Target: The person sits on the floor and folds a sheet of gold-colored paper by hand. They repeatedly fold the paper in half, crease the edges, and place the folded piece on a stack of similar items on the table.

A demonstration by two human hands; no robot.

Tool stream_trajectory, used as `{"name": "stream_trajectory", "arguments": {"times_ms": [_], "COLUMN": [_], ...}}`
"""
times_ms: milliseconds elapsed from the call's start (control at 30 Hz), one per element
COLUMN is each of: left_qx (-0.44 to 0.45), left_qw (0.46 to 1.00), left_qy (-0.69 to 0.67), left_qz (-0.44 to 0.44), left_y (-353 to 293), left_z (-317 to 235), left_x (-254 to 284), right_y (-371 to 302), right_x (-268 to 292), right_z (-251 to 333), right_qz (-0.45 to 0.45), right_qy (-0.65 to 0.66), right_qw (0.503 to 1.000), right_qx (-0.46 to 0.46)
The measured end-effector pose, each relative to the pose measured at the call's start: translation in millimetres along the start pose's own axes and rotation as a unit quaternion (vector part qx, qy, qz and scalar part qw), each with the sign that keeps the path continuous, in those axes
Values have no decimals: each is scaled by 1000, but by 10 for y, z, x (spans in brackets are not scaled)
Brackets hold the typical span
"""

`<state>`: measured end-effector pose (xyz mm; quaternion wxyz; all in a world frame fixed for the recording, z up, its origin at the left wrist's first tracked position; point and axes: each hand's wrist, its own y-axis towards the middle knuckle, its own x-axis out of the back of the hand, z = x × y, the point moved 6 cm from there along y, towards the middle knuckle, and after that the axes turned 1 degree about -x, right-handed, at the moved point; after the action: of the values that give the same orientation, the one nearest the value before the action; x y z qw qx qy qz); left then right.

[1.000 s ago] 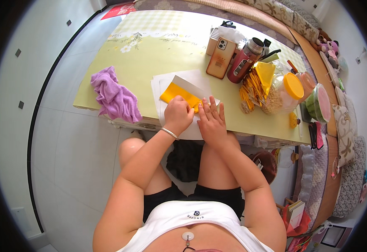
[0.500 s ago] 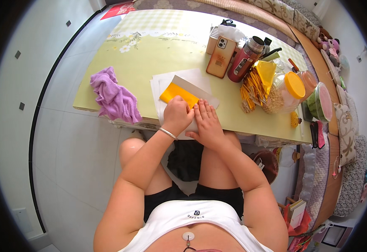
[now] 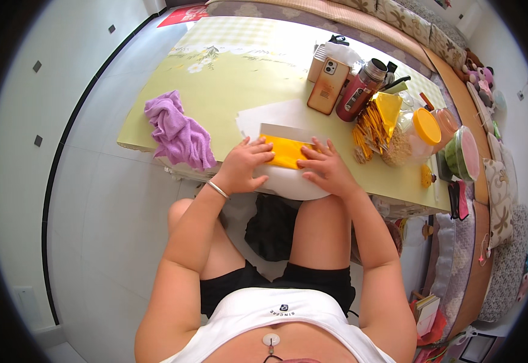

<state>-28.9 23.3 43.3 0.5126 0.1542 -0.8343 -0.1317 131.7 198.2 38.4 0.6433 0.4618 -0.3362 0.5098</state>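
A folded yellow sheet [image 3: 285, 152] with a greyish-white strip along its far edge lies near the table's front edge. Beneath it is white paper [image 3: 294, 183], part of which overhangs that edge. My left hand [image 3: 242, 164], with a silver bangle at the wrist, has its fingers spread, the tips touching the left end of the yellow sheet. At the opposite end my right hand [image 3: 329, 166] rests spread fingers on the sheet, its thumb toward the near side. Neither hand is closed around anything.
A purple cloth [image 3: 178, 132] lies crumpled at the table's left. To the right stand a phone [image 3: 329, 86], a dark red flask [image 3: 360, 91], a bundle of yellow sheets [image 3: 377, 124], a yellow-lidded jar [image 3: 412, 136] and a green-sided tub [image 3: 462, 154].
My left hand has opened from a fist and moved left. My right hand has shifted right, its fingers now spread. The yellow sheet has turned from slanted to nearly level.
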Motion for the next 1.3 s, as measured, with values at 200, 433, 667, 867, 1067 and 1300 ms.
{"name": "stream_trajectory", "arguments": {"times_ms": [200, 433, 667, 867, 1067, 1300], "left_qx": [-32, -16, -61, -58, -74, 12], "left_qw": [999, 996, 996, 995, 993, 990], "left_qy": [-10, -16, 48, 13, 48, -78], "left_qz": [-34, -83, -34, -80, -78, -118], "left_y": [18, 65, 84, 54, 122, 51], "left_z": [-76, 6, -65, 22, -100, -12], "left_x": [-87, 20, -64, 7, -5, 11], "right_y": [85, 269, 189, 238, 234, 230], "right_x": [-110, -270, -241, -338, -511, -371], "right_z": [174, 553, 491, 619, 432, 588], "right_qz": [-102, -153, -131, -188, -228, -209], "right_qy": [40, -60, 2, -69, -64, 7], "right_qw": [986, 983, 985, 973, 967, 972], "right_qx": [-125, -85, -116, -113, -95, -107]}}
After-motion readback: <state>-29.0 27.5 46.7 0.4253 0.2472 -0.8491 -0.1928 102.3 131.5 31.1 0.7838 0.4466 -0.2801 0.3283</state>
